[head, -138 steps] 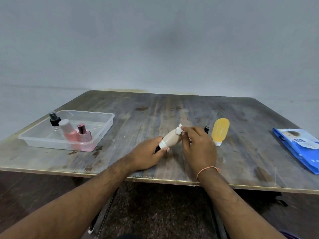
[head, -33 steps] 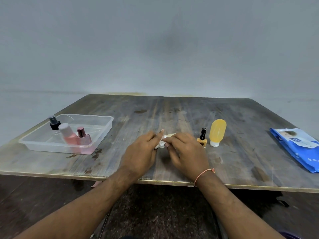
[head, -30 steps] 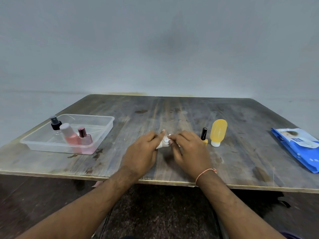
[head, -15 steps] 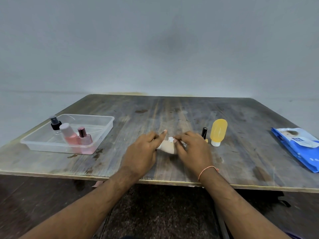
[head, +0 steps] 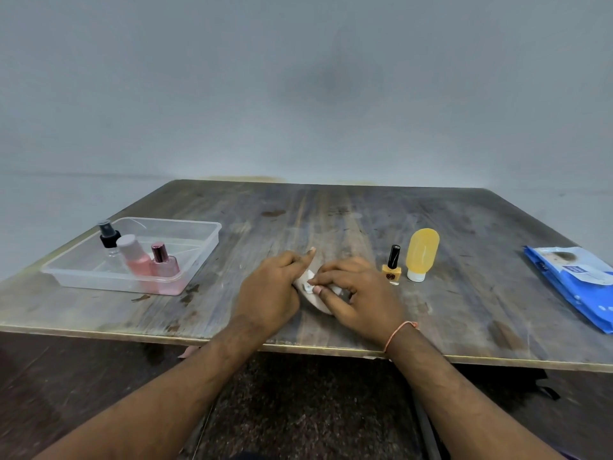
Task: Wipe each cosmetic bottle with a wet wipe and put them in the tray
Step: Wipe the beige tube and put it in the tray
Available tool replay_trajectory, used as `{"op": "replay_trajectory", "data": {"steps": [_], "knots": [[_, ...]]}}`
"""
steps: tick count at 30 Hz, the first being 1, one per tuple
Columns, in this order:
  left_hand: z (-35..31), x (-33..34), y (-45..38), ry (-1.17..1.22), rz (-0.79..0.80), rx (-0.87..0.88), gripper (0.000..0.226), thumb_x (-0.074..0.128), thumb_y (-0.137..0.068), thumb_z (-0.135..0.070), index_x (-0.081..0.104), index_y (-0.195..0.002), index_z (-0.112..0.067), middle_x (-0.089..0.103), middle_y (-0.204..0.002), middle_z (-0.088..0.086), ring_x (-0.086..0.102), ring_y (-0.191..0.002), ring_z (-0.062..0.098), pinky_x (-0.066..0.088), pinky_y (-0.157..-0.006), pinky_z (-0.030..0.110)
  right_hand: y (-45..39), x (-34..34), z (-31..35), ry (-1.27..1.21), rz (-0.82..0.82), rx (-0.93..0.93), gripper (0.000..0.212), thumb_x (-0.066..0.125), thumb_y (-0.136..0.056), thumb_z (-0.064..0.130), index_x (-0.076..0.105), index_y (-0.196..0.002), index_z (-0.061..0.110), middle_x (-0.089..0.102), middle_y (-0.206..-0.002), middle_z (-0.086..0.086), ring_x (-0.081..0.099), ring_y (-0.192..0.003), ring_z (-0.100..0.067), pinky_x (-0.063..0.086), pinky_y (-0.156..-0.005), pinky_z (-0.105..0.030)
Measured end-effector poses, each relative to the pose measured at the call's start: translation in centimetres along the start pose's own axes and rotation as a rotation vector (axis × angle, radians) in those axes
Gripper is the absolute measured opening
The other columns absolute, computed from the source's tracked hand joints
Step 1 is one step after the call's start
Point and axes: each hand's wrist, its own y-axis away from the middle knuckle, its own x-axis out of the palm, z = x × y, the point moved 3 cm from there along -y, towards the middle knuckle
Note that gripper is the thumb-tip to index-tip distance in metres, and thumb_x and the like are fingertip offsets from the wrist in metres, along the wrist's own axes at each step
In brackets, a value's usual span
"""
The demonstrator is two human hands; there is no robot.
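My left hand (head: 270, 290) grips one end of a beige cosmetic bottle (head: 317, 303) lying low over the table's front middle. My right hand (head: 356, 295) pinches a small white wet wipe (head: 307, 286) against the bottle; most of the bottle and wipe are hidden by my fingers. A clear plastic tray (head: 195, 257) stands at the left with three bottles: a black-capped spray (head: 108, 239), a pink bottle (head: 134, 257) and a pink perfume bottle (head: 162, 263). An orange nail polish (head: 392, 268) and a yellow tube (head: 421, 254) stand right of my hands.
A blue pack of wet wipes (head: 577, 277) lies at the table's right edge. The worn wooden table (head: 331, 214) ends just in front of my wrists. A grey wall stands behind it.
Earlier the bottle was held up and tilted; now it is lower over the table. My right hand has slid the wipe along the bottle toward my left hand.
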Motion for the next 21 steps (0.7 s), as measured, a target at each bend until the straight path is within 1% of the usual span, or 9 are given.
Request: {"op": "replay_trajectory", "data": {"steps": [3, 5, 9, 12, 15, 17, 19, 21], "knots": [[0.6, -0.2, -0.3, 0.112, 0.004, -0.135, 0.083, 0.061, -0.083, 0.002, 0.055, -0.154, -0.040, 0.063, -0.106, -0.018, 0.062, -0.091, 0.011, 0.057, -0.067, 0.036, -0.1, 0.0, -0.1, 0.001, 0.012, 0.012, 0.011, 0.079, -0.093, 0.028, 0.082, -0.103, 0.032, 0.073, -0.109, 0.019, 0.062, -0.099, -0.009, 0.050, -0.085, -0.032], [0.8, -0.2, -0.4, 0.174, 0.016, -0.187, 0.084, 0.060, -0.081, 0.003, 0.056, -0.153, -0.040, 0.062, -0.102, -0.017, 0.061, -0.086, 0.009, 0.058, -0.068, 0.038, -0.1, 0.0, -0.2, -0.002, 0.010, 0.027, 0.011, 0.079, -0.093, 0.028, 0.082, -0.103, 0.032, 0.073, -0.109, 0.020, 0.062, -0.099, -0.009, 0.051, -0.084, -0.033], [1.3, -0.5, -0.5, 0.257, -0.021, -0.266, 0.086, 0.060, -0.078, 0.006, 0.059, -0.151, -0.038, 0.061, -0.097, -0.018, 0.061, -0.086, 0.006, 0.054, -0.070, 0.029, -0.1, 0.1, -0.4, -0.012, -0.010, 0.040, 0.011, 0.078, -0.094, 0.027, 0.082, -0.103, 0.031, 0.072, -0.108, 0.019, 0.064, -0.101, -0.009, 0.052, -0.085, -0.034], [1.9, -0.4, -0.5, 0.322, -0.066, -0.340, 0.086, 0.060, -0.076, 0.010, 0.063, -0.149, -0.035, 0.063, -0.097, -0.013, 0.062, -0.090, 0.006, 0.056, -0.076, 0.030, -0.1, 0.1, -0.5, -0.013, -0.021, 0.031, 0.012, 0.077, -0.095, 0.024, 0.081, -0.105, 0.028, 0.072, -0.108, 0.015, 0.065, -0.101, -0.008, 0.051, -0.085, -0.029], [2.4, -0.3, -0.5, 0.368, -0.086, -0.387, 0.084, 0.060, -0.076, 0.010, 0.065, -0.148, -0.035, 0.066, -0.104, -0.013, 0.064, -0.098, 0.008, 0.055, -0.081, 0.030, -0.2, 0.1, -0.6, -0.008, -0.036, 0.030, 0.011, 0.076, -0.095, 0.021, 0.081, -0.105, 0.024, 0.072, -0.107, 0.011, 0.065, -0.100, -0.009, 0.050, -0.085, -0.026], [2.8, -0.3, -0.4, 0.395, -0.112, -0.439, 0.082, 0.059, -0.078, 0.010, 0.066, -0.147, -0.034, 0.070, -0.117, -0.015, 0.065, -0.108, 0.009, 0.053, -0.084, 0.024, -0.2, 0.0, -0.7, -0.006, -0.056, 0.029, 0.010, 0.076, -0.096, 0.019, 0.081, -0.104, 0.022, 0.071, -0.106, 0.010, 0.066, -0.099, -0.010, 0.052, -0.084, -0.028], [3.4, -0.3, -0.4, 0.432, -0.152, -0.516, 0.077, 0.058, -0.080, 0.010, 0.068, -0.144, -0.031, 0.071, -0.130, -0.013, 0.066, -0.115, 0.008, 0.050, -0.083, 0.016, -0.1, 0.1, -0.8, 0.008, -0.059, 0.022, 0.009, 0.075, -0.096, 0.020, 0.080, -0.103, 0.022, 0.071, -0.104, 0.011, 0.065, -0.097, -0.010, 0.054, -0.081, -0.032], [3.5, -0.2, -0.5, 0.456, -0.146, -0.536, 0.072, 0.058, -0.082, 0.010, 0.072, -0.139, -0.031, 0.072, -0.132, -0.012, 0.067, -0.114, 0.006, 0.049, -0.079, 0.012, -0.1, 0.2, -0.7, 0.017, -0.067, 0.023, 0.010, 0.073, -0.098, 0.022, 0.080, -0.104, 0.022, 0.070, -0.103, 0.011, 0.066, -0.095, -0.011, 0.055, -0.079, -0.036]]}}
